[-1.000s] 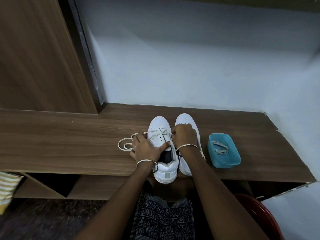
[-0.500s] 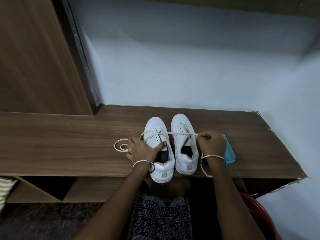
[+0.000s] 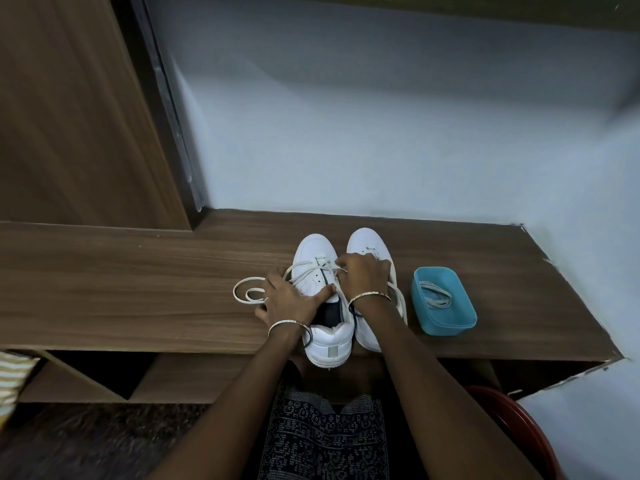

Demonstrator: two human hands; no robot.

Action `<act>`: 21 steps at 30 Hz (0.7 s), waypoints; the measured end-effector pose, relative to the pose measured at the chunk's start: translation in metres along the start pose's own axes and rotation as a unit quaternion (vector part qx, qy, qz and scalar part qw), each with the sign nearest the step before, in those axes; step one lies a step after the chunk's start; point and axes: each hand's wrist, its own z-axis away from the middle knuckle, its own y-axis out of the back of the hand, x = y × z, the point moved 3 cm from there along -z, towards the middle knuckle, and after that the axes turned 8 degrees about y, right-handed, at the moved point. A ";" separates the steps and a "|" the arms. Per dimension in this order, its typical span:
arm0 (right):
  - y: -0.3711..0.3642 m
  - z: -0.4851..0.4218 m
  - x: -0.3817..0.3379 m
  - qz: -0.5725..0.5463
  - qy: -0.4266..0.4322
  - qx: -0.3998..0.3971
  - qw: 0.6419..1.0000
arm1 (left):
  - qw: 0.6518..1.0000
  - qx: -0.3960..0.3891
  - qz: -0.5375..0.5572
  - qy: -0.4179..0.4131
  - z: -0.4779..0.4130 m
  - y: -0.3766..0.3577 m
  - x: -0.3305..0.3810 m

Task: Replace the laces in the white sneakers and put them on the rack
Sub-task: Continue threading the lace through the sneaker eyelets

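Right sneaker: only the toe and a strip of the right side are being shown; the rest is being covered by the right hand and its forearm.
Left sneaker: it is being held toe-far on the wooden top, pressed against the left side of its mate, with the heel slightly overhanging the near edge.
Left hand: it is being laid over the left sneaker's left side, with the thumb stretched straight across the tongue and pressing down. Nothing is seen being gripped, though the fingertips are hard to make out.
Right hand: its fingers are being curled, and the lace is being pinched above the left sneaker's far eyelets. Which eyelet cannot be told.
Lace: slack is lying in two loops on the wood, left of the left hand.
Blue tub: it is sitting right of the right sneaker, apart from it, with a bundle of spare laces inside.
Surface: long brown wood grain is running from left to right.
Room: a pale wall is rising at the far side and right, and a wooden panel at far left.
Compartments: dark openings are being shown under the top; their contents cannot be made out.
Cut off: a striped cloth at the left edge and a red round object at near right are being cropped.
Open room: bare wood is lying left of the loops, with a shorter stretch right of the tub.
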 end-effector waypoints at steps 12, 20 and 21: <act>0.041 0.046 0.068 -0.335 -0.175 0.281 0.882 | 1.000 -0.009 0.005 0.000 0.000 0.004 -0.002; 0.033 0.038 0.051 -0.225 -0.056 0.245 0.941 | 0.994 -0.010 -0.070 -0.080 -0.006 0.007 0.012; 0.029 0.030 0.043 -0.201 -0.032 0.214 0.955 | 0.992 -0.015 -0.078 -0.096 -0.007 0.006 0.015</act>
